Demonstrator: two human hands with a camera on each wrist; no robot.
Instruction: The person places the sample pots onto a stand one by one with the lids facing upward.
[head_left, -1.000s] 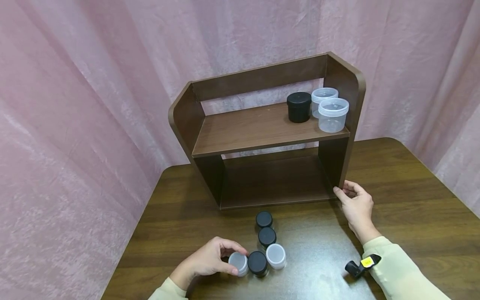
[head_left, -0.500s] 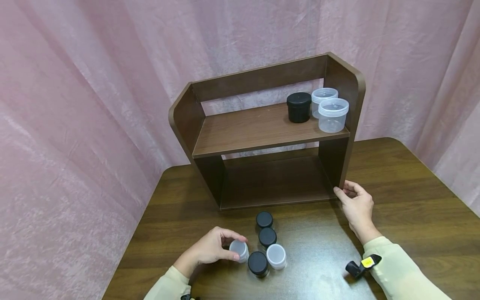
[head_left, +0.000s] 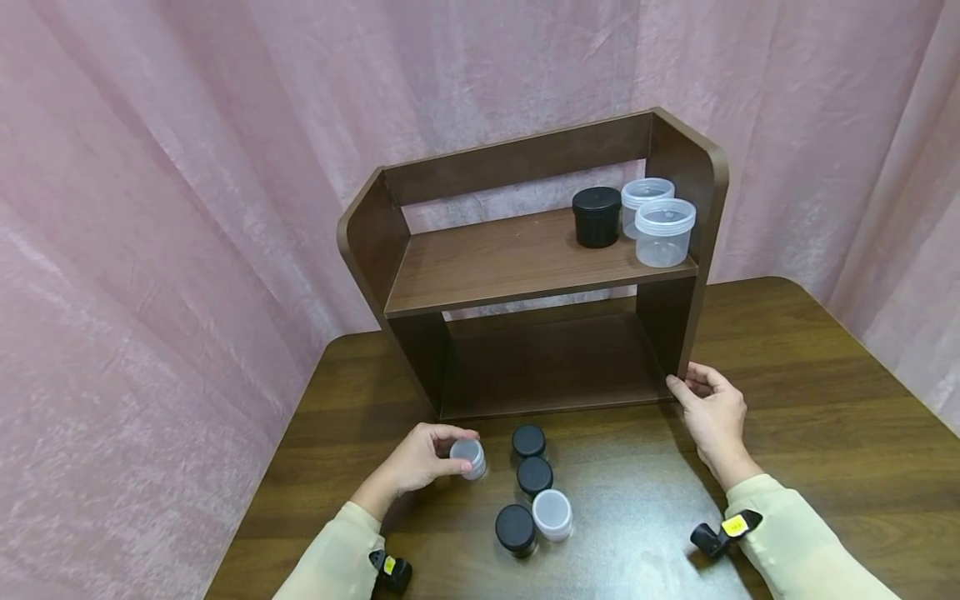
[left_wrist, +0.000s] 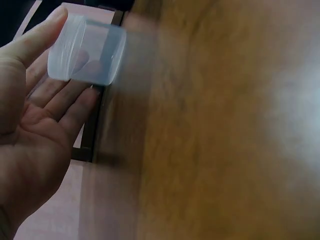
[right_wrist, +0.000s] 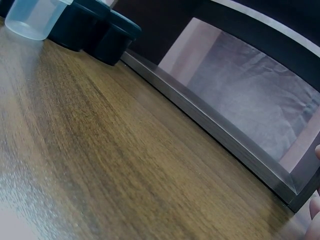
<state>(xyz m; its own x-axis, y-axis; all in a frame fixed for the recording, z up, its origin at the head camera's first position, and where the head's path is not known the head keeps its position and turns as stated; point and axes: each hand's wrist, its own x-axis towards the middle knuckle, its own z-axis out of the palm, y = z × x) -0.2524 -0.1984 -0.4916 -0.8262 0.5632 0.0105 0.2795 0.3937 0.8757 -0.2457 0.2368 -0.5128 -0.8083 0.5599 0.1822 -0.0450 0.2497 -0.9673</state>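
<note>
My left hand (head_left: 415, 461) pinches a small clear jar with a whitish lid (head_left: 468, 457) between thumb and fingers. In the left wrist view that clear jar (left_wrist: 87, 49) is seen side-on, held just above the table. My right hand (head_left: 714, 421) grips the lower right front corner of a brown two-tier shelf (head_left: 540, 293), thumb in front and fingers behind the side panel. Between the hands stand several small jars: a black-lidded jar (head_left: 528, 441), another black-lidded jar (head_left: 535, 475), a third black-lidded jar (head_left: 516, 528) and a clear one with a white lid (head_left: 552, 512).
On the upper tier, at its right end, stand a black jar (head_left: 597, 217), a clear jar (head_left: 664, 233) and another clear jar (head_left: 647, 197) behind it. The wooden table (head_left: 810, 392) extends around the shelf. A pink curtain (head_left: 187, 208) hangs behind.
My left hand has lifted the clear jar away from beside the nearest black-lidded jar and carried it forward, toward the shelf. My right hand stays at the shelf corner.
</note>
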